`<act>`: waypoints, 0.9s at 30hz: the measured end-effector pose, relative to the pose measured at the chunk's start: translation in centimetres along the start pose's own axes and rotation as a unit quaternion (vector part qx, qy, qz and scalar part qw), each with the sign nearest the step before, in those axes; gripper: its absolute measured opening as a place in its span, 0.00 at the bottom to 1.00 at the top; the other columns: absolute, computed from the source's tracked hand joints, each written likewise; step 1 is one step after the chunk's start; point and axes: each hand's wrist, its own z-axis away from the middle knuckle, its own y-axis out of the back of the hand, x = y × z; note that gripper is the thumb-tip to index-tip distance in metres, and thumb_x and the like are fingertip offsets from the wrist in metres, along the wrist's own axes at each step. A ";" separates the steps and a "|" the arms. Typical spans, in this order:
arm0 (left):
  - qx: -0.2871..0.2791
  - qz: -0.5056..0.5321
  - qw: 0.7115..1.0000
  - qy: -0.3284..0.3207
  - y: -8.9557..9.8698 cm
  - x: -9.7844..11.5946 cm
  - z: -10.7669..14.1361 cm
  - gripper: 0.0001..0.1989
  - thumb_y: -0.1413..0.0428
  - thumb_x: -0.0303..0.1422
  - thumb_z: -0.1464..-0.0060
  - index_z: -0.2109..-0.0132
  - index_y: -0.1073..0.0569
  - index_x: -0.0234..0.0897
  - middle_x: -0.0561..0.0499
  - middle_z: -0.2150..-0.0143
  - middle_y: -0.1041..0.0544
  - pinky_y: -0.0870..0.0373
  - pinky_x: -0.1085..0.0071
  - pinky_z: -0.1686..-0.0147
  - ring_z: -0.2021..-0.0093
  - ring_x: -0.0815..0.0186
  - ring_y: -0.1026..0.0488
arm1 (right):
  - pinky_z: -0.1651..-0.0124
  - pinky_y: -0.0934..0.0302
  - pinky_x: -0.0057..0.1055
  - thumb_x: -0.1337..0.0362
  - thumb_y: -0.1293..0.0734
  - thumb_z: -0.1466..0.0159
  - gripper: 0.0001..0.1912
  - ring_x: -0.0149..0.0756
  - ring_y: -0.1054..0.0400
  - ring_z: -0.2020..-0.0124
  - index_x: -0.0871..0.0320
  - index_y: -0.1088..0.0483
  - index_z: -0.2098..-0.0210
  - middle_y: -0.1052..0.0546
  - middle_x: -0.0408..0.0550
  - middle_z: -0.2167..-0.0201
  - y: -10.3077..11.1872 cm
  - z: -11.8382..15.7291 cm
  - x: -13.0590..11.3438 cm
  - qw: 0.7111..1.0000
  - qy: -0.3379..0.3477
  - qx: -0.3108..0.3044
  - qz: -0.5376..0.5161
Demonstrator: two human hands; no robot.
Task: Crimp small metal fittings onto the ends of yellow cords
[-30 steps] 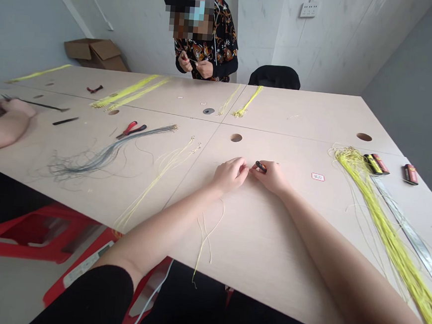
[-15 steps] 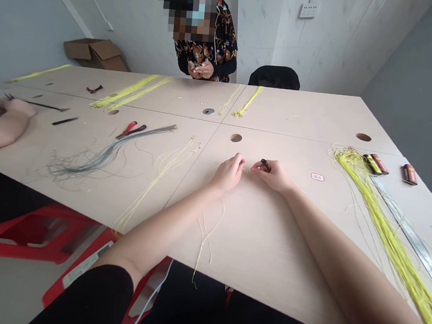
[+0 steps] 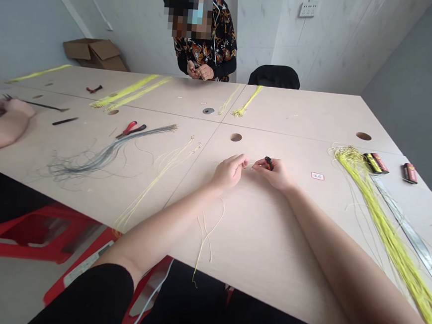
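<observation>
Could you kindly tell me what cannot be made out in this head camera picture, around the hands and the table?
Head view:
- black and red tool in the right hand: fingers hide its shape.
- left hand: its fingers hide anything pinched.
- co-worker's hands: what they hold is too small.
- red-bordered label: print too small.

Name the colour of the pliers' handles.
The pliers have one red and one black handle, clearest in the head view.

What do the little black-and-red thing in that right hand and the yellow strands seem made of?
The black-and-red object looks like glossy moulded plastic, from its smooth shine, though too small to be sure. The yellow strands look like thin coated cord, shiny and softly curving.
</observation>
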 end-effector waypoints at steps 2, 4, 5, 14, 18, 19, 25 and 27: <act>0.014 0.004 1.000 -0.012 0.1 0.2 0.1 0.13 0.60 0.24 0.42 0.64 0.31 0.38 0.51 0.64 0.27 0.36 0.73 0.64 0.64 0.69 0.31 | 0.75 0.56 0.28 0.49 0.34 0.45 0.19 0.27 0.52 0.78 0.60 0.28 0.71 0.44 0.39 0.82 0.0 0.0 -0.1 1.000 -0.001 0.001 0.000; 0.022 0.010 1.000 -0.017 0.2 0.6 0.2 0.12 0.59 0.29 0.40 0.61 0.31 0.39 0.50 0.61 0.28 0.35 0.74 0.63 0.63 0.68 0.31 | 0.75 0.56 0.28 0.48 0.35 0.45 0.19 0.26 0.52 0.78 0.60 0.28 0.71 0.45 0.39 0.82 0.1 0.1 -0.2 1.000 -0.002 0.001 -0.002; 0.022 0.011 1.000 -0.016 0.2 0.8 0.3 0.12 0.58 0.31 0.40 0.60 0.30 0.39 0.50 0.60 0.28 0.35 0.74 0.64 0.64 0.69 0.31 | 0.75 0.56 0.28 0.48 0.35 0.45 0.19 0.26 0.52 0.78 0.60 0.28 0.72 0.45 0.39 0.82 0.1 0.1 -0.3 1.000 -0.002 0.000 -0.003; 0.000 -0.020 1.000 0.013 0.3 1.5 0.3 0.18 0.56 0.37 0.43 0.77 0.31 0.36 0.51 0.75 0.31 0.43 0.72 0.74 0.76 0.71 0.39 | 0.73 0.53 0.28 0.49 0.35 0.45 0.19 0.28 0.49 0.76 0.60 0.29 0.72 0.40 0.41 0.81 0.2 0.1 -0.2 1.000 0.007 -0.014 -0.009; 0.015 -0.005 1.000 0.015 0.1 1.3 0.2 0.13 0.52 0.36 0.46 0.75 0.31 0.36 0.53 0.76 0.28 0.43 0.72 0.73 0.76 0.71 0.38 | 0.72 0.52 0.28 0.49 0.35 0.45 0.19 0.28 0.48 0.76 0.60 0.28 0.72 0.39 0.41 0.80 0.3 0.1 0.0 1.000 0.008 -0.009 -0.016; 0.014 0.005 1.000 0.023 0.0 1.2 0.2 0.12 0.51 0.36 0.47 0.74 0.31 0.36 0.53 0.75 0.28 0.42 0.73 0.73 0.76 0.71 0.37 | 0.72 0.52 0.28 0.49 0.35 0.45 0.19 0.28 0.48 0.76 0.60 0.28 0.72 0.39 0.41 0.80 0.4 0.1 -0.1 1.000 0.007 -0.009 -0.018; -0.030 0.067 0.994 0.085 -0.5 0.4 -0.1 0.12 0.51 0.34 0.50 0.79 0.35 0.36 0.56 0.82 0.34 0.43 0.73 0.75 0.78 0.72 0.40 | 0.71 0.51 0.29 0.48 0.33 0.48 0.20 0.28 0.48 0.76 0.60 0.30 0.73 0.39 0.41 0.80 0.5 0.2 -0.5 0.999 0.000 -0.019 -0.041; -0.046 0.068 0.993 0.088 -0.5 0.2 0.0 0.12 0.51 0.34 0.51 0.80 0.36 0.36 0.56 0.83 0.36 0.45 0.73 0.76 0.79 0.72 0.41 | 0.71 0.50 0.29 0.48 0.33 0.48 0.20 0.28 0.48 0.75 0.60 0.30 0.73 0.39 0.41 0.80 0.5 0.2 -0.5 0.999 0.002 -0.017 -0.048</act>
